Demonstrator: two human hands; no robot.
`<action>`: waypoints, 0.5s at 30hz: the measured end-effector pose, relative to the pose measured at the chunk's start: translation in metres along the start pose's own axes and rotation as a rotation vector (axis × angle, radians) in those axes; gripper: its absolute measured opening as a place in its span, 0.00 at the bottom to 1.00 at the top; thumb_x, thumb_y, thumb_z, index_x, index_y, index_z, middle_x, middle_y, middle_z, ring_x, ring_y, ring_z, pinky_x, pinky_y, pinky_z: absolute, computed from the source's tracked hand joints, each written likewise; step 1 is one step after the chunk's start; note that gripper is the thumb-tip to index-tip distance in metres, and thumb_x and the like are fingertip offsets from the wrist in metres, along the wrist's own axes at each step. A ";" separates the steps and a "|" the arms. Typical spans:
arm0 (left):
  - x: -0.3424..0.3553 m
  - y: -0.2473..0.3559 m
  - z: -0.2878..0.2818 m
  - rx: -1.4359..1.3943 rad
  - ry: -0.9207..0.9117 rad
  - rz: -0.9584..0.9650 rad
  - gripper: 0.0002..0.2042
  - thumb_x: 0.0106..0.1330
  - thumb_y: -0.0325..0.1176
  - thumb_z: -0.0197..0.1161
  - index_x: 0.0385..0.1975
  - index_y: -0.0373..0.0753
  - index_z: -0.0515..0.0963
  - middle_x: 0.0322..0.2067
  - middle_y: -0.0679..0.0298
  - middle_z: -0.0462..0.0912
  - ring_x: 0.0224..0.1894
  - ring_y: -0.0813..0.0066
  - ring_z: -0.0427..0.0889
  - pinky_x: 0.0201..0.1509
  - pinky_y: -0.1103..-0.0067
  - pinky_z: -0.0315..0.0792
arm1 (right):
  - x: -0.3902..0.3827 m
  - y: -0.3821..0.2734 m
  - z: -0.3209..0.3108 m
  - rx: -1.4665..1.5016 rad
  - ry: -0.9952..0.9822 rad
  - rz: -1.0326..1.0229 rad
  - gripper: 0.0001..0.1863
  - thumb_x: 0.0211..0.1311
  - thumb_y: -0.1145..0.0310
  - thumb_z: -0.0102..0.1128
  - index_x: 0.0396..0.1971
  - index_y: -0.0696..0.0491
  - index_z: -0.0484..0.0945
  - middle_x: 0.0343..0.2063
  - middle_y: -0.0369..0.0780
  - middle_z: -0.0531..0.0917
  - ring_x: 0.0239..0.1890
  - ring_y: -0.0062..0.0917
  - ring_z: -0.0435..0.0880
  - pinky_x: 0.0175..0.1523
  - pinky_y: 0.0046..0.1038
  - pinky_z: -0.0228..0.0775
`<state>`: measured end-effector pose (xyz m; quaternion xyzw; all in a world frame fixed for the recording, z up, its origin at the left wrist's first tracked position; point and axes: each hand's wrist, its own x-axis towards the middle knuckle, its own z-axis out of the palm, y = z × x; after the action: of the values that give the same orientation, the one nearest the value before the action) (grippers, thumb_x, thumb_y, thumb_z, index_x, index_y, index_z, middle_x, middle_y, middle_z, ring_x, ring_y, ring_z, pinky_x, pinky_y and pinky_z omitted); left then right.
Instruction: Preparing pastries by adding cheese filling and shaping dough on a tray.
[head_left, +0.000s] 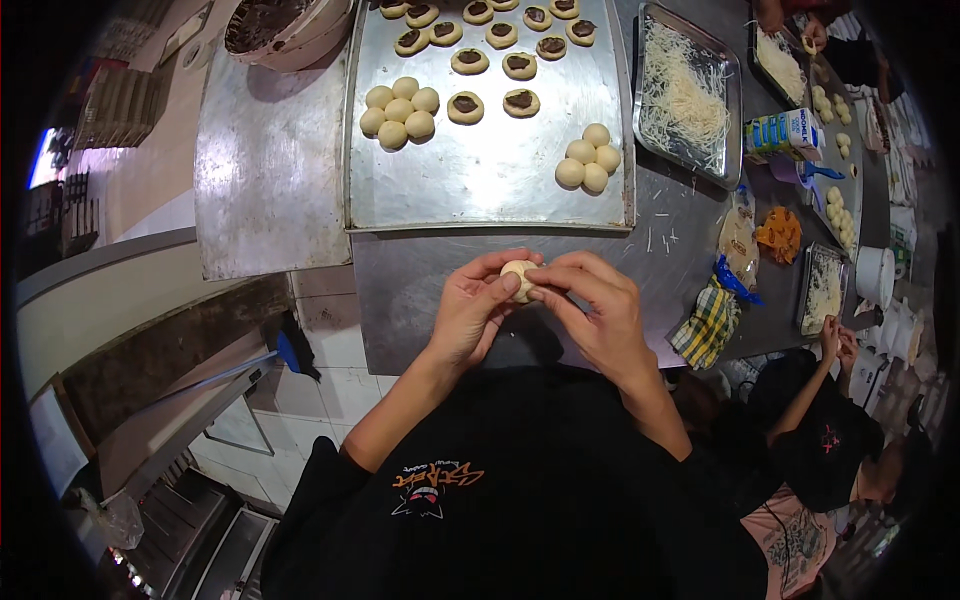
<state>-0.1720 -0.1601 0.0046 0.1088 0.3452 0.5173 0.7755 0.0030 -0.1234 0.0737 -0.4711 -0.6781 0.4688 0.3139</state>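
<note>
Both hands over the near edge of a steel surface (420, 300), pinching one dough ball (519, 279) between them: left hand (470, 315) cupped under and around it, right hand (592, 310) closed over its right side with fingertips on top. Ball held just above the surface, in front of a big tray (490, 190).

On the tray: a cluster of plain balls (399, 113) at left, a smaller cluster (588, 157) at right, rows of flattened rounds with dark filling (492, 60) toward the far end. Left of the tray, a second steel sheet (265, 180), with a bowl of dark filling (285, 25) at its far edge. Right of the tray, a smaller tray of shredded cheese (685, 95), then a carton (785, 130), a bag (740, 245), something orange (780, 235) and a checked cloth (708, 325) at the surface's edge. Cheese shreds scattered on bare metal between.

Farther right, more trays with balls and cheese (825, 285); another person in black (825, 440) seated there, hands at the small tray.

Below left, white floor tiles (340, 385), a low wall (120, 300) and metal racks (190, 520).
</note>
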 end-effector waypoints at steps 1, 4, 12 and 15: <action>-0.001 -0.001 -0.001 0.011 0.027 -0.037 0.19 0.71 0.36 0.61 0.56 0.32 0.74 0.52 0.53 0.80 0.53 0.68 0.81 0.59 0.74 0.76 | 0.001 0.002 0.001 0.000 -0.004 -0.001 0.11 0.56 0.78 0.68 0.40 0.58 0.84 0.36 0.41 0.83 0.37 0.26 0.83 0.41 0.25 0.75; 0.002 -0.009 0.001 0.062 0.072 -0.036 0.19 0.76 0.39 0.53 0.56 0.30 0.74 0.51 0.53 0.81 0.52 0.68 0.81 0.58 0.74 0.76 | 0.006 0.009 0.004 -0.181 0.040 -0.207 0.09 0.58 0.78 0.67 0.40 0.59 0.84 0.36 0.41 0.83 0.37 0.26 0.84 0.41 0.26 0.75; 0.013 -0.020 0.023 -0.061 0.183 0.136 0.25 0.80 0.46 0.41 0.56 0.26 0.72 0.51 0.49 0.80 0.53 0.63 0.81 0.59 0.70 0.74 | 0.001 0.018 0.019 0.168 -0.057 -0.038 0.08 0.58 0.78 0.67 0.38 0.60 0.83 0.37 0.42 0.85 0.36 0.27 0.84 0.38 0.25 0.75; 0.012 -0.018 0.020 -0.044 0.136 0.104 0.25 0.79 0.45 0.42 0.58 0.26 0.70 0.51 0.47 0.80 0.53 0.62 0.81 0.60 0.69 0.73 | 0.000 0.024 0.012 0.114 -0.130 -0.008 0.08 0.59 0.77 0.67 0.39 0.60 0.83 0.36 0.43 0.85 0.34 0.26 0.84 0.38 0.25 0.75</action>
<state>-0.1432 -0.1536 0.0049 0.0740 0.3793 0.5707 0.7245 0.0006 -0.1245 0.0471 -0.4181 -0.6712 0.5350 0.2975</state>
